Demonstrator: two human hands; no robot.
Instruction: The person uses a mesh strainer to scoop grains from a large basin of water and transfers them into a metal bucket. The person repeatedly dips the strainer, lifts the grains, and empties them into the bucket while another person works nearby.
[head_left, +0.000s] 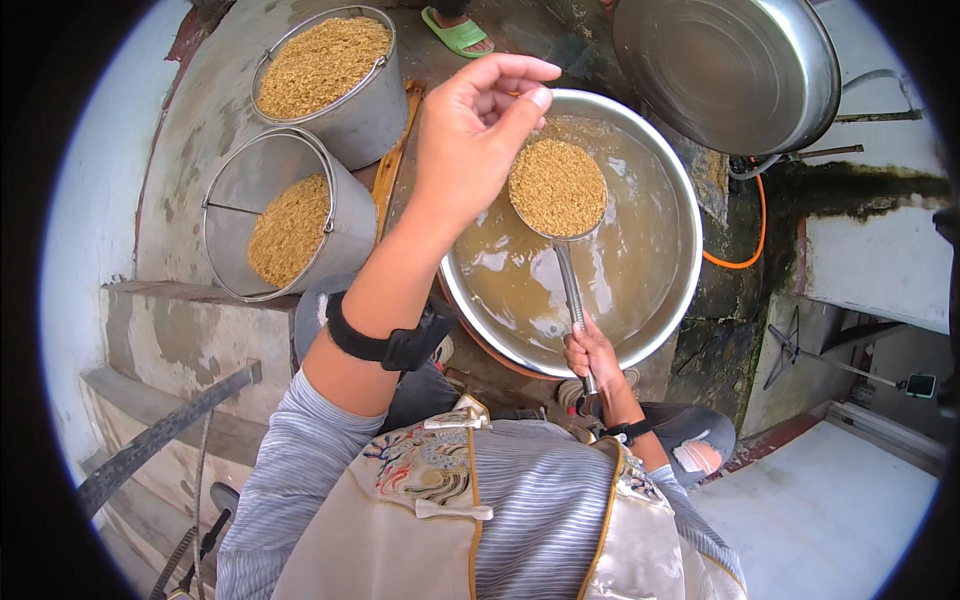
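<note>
My right hand is closed around the metal handle of a round ladle or strainer. Its bowl is heaped with wet golden-brown grain and sits over a large steel basin of cloudy water. My left hand hovers at the basin's far left rim, above and left of the grain, with fingers curled and thumb near the index finger; nothing clear shows between them. Some grain floats in the water beyond the bowl. Whether the bowl touches the water is hard to tell.
Two metal buckets of grain, one upper and one lower, stand at the left by a wooden board. A big steel pan is at the upper right, near an orange hose. A person's foot in a green slipper shows beyond.
</note>
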